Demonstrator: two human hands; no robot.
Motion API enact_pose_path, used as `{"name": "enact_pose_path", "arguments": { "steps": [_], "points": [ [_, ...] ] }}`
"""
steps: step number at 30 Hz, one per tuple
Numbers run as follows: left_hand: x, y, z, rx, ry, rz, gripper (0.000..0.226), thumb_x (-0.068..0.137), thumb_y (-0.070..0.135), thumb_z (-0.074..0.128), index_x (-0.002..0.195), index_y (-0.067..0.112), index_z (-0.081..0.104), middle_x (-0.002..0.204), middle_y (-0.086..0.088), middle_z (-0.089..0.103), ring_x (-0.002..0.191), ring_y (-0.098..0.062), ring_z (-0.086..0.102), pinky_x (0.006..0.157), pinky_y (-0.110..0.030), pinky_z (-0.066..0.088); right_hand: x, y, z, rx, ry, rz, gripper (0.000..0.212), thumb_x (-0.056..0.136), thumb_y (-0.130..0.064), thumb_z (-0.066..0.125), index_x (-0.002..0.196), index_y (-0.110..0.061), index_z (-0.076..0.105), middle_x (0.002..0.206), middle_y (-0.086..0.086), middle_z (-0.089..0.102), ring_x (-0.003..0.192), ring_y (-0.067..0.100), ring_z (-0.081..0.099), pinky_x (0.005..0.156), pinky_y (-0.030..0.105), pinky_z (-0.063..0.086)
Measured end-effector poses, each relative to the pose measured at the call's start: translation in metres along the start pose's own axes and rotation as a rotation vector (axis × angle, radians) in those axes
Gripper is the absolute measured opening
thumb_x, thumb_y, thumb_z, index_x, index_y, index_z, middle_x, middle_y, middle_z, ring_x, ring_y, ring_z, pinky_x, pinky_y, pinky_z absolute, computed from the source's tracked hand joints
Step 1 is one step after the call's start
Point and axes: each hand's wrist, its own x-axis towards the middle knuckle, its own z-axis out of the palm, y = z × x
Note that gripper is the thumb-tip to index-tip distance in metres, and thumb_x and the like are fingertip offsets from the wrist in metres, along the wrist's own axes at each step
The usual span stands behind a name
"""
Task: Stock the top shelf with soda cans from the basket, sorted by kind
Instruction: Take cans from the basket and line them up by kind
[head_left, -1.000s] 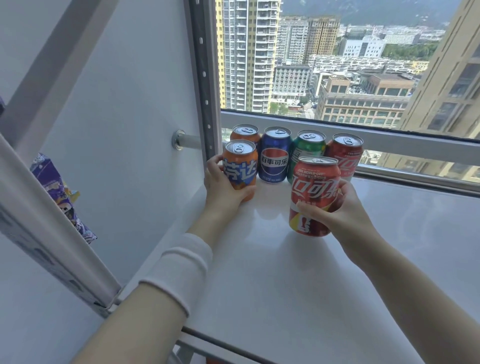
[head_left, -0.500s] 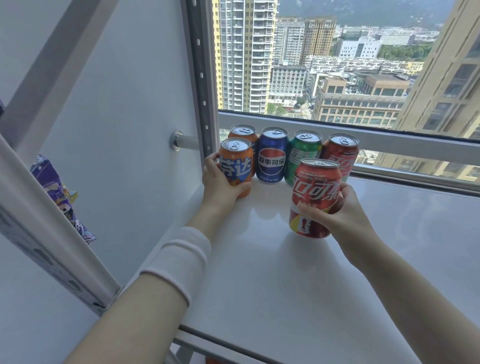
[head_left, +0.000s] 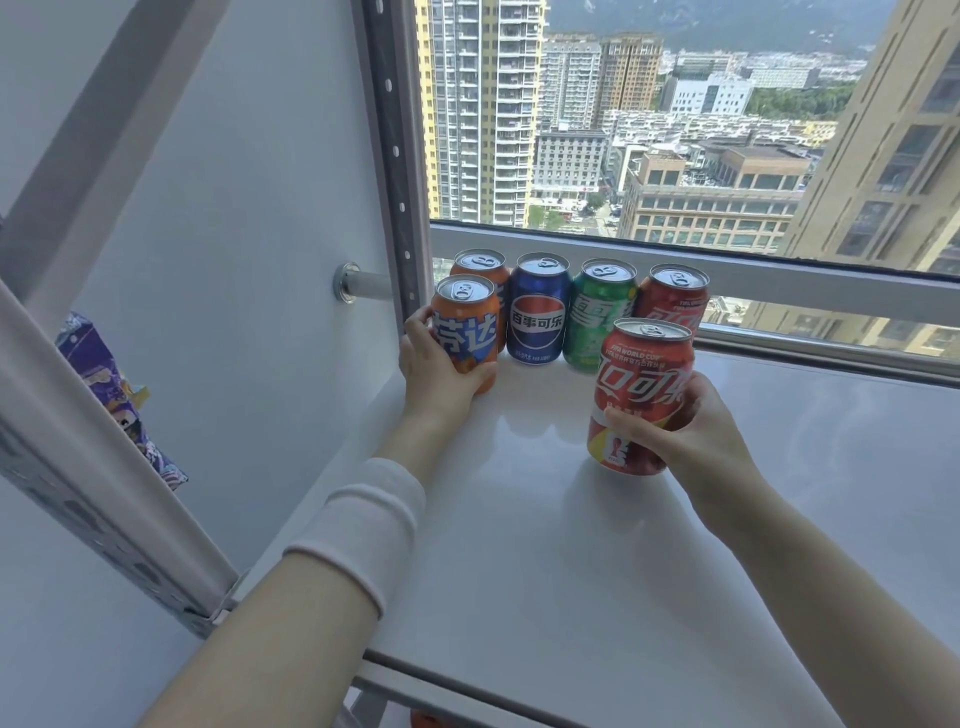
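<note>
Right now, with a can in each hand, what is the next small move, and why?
Probably shift the right hand a little right and back, then stand its tilted Coca-Cola can upright in front of the rear Coca-Cola can. It now sits partly before the Sprite can, whereas the left hand has its Fanta can lined up before the rear Fanta can.
</note>
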Motion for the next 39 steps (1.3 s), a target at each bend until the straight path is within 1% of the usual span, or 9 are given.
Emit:
{"name": "enact_pose_path", "arguments": {
  "steps": [4,9,12,16,19,22,27,35,39],
  "points": [
    [-0.008,0.004,-0.002,0.003,0.01,0.031,0.097,0.067,0.016,0.079,0.142,0.019,0.018,0.141,-0.01,0.025,0.135,-0.023,0.021,0.113,-0.034,0.024,0.002,0.003,-0.011,0.0,0.054,-0.031,0.064,0.062,-0.006,0.081,0.116,-0.015,0.047,0.107,0.001,0.063,0.097,0.013,0.062,0.08,0.029,0.051],
    [-0.025,0.037,-0.01,0.004,0.229,0.425,0.073,0.072,0.021,0.074,0.133,0.01,0.035,0.138,-0.016,0.034,0.123,-0.011,0.023,0.1,-0.002,0.02,0.013,0.008,-0.029,-0.023,0.11,-0.057,0.065,0.063,-0.003,0.081,0.114,-0.018,0.044,0.109,0.001,0.061,0.098,0.01,0.06,0.082,0.029,0.051],
    [-0.026,0.058,-0.006,0.028,0.194,0.615,0.059,0.075,0.036,0.066,0.124,0.019,0.037,0.134,-0.015,0.042,0.125,-0.018,0.033,0.105,-0.011,0.025,0.021,0.013,-0.036,-0.064,0.14,-0.059,0.068,0.062,-0.007,0.083,0.116,-0.021,0.043,0.117,0.004,0.057,0.101,0.01,0.057,0.081,0.027,0.05],
    [-0.026,0.077,0.011,0.102,0.14,0.755,0.053,0.077,0.035,0.065,0.12,0.021,0.038,0.129,-0.014,0.049,0.119,-0.016,0.037,0.104,-0.017,0.028,0.03,0.014,-0.039,-0.121,0.137,-0.065,0.072,0.062,-0.008,0.084,0.117,-0.024,0.042,0.116,0.002,0.055,0.105,0.014,0.053,0.081,0.026,0.047],
    [-0.026,0.078,0.024,0.159,0.044,0.812,0.049,0.078,0.034,0.061,0.12,0.016,0.043,0.126,-0.014,0.051,0.116,-0.019,0.04,0.101,-0.033,0.036,0.035,0.013,-0.037,-0.127,0.146,-0.086,0.075,0.061,-0.007,0.084,0.123,-0.017,0.044,0.113,-0.001,0.055,0.103,0.013,0.053,0.079,0.025,0.048],
    [-0.027,0.075,0.034,0.176,-0.061,0.806,0.05,0.077,0.035,0.058,0.12,0.014,0.045,0.127,-0.012,0.051,0.116,-0.024,0.042,0.1,-0.042,0.04,0.038,0.014,-0.036,-0.158,0.164,-0.104,0.077,0.061,-0.009,0.085,0.126,-0.016,0.044,0.11,-0.005,0.056,0.097,0.008,0.055,0.082,0.028,0.049],
    [-0.029,0.074,0.041,0.204,-0.107,0.805,0.051,0.076,0.038,0.056,0.12,0.012,0.047,0.127,-0.012,0.051,0.117,-0.022,0.04,0.101,-0.041,0.038,0.042,0.017,-0.036,-0.167,0.183,-0.115,0.078,0.062,-0.011,0.085,0.128,-0.015,0.042,0.102,-0.015,0.053,0.091,-0.005,0.052,0.077,0.021,0.048],
    [-0.031,0.072,0.041,0.206,-0.128,0.816,0.05,0.076,0.038,0.054,0.118,0.013,0.047,0.126,-0.012,0.053,0.116,-0.026,0.043,0.098,-0.049,0.041,0.045,0.017,-0.035,-0.152,0.183,-0.138,0.08,0.065,-0.009,0.083,0.128,-0.016,0.034,0.116,-0.006,0.045,0.092,-0.006,0.049,0.077,0.019,0.048],
    [-0.032,0.072,0.041,0.237,-0.146,0.806,0.051,0.075,0.039,0.053,0.118,0.011,0.049,0.124,-0.013,0.054,0.115,-0.031,0.048,0.096,-0.052,0.042,0.046,0.017,-0.037,-0.183,0.193,-0.14,0.08,0.064,-0.012,0.083,0.128,-0.016,0.035,0.12,-0.004,0.043,0.101,0.005,0.049,0.083,0.023,0.046]
  ]
}}
